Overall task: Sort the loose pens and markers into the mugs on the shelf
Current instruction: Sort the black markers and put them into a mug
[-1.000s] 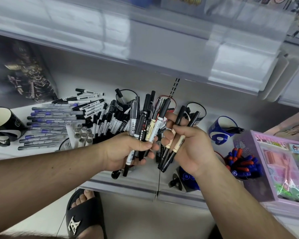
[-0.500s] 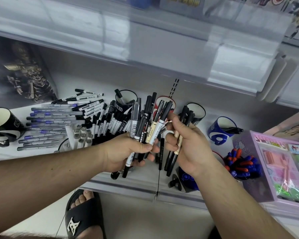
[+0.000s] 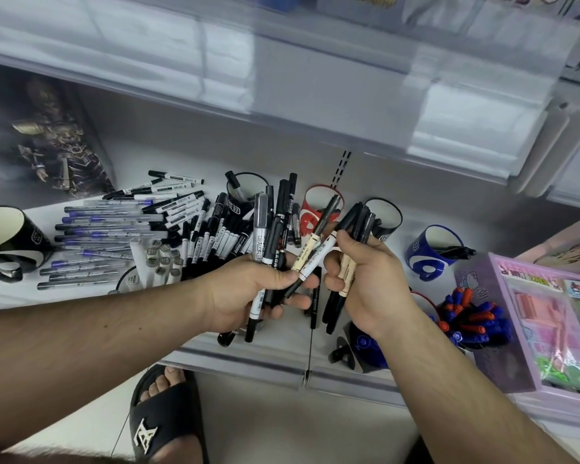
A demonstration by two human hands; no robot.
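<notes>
My left hand (image 3: 248, 293) grips a fanned bundle of markers (image 3: 271, 229), black, grey and white. My right hand (image 3: 372, 283) holds a few cream-and-black pens (image 3: 345, 266) and its fingertips touch a white marker (image 3: 318, 257) in the left bundle. Behind the hands stand a black mug (image 3: 245, 192) with one marker in it, a red mug (image 3: 315, 205), another black mug (image 3: 387, 216) and a blue mug (image 3: 429, 249) with a black marker across its mouth. Loose pens and markers (image 3: 141, 229) lie piled on the shelf at left.
A large black mug (image 3: 10, 236) stands at far left. A cup of red and blue pens (image 3: 472, 316) sits right, beside a pink stationery box (image 3: 549, 323). A dark blue mug (image 3: 365, 343) lies under my right wrist. An upper shelf overhangs. My sandalled foot (image 3: 164, 413) is below.
My right hand has slid its pens lower and brought its fingers against the white marker in the left bundle. My left hand has stayed nearly still.
</notes>
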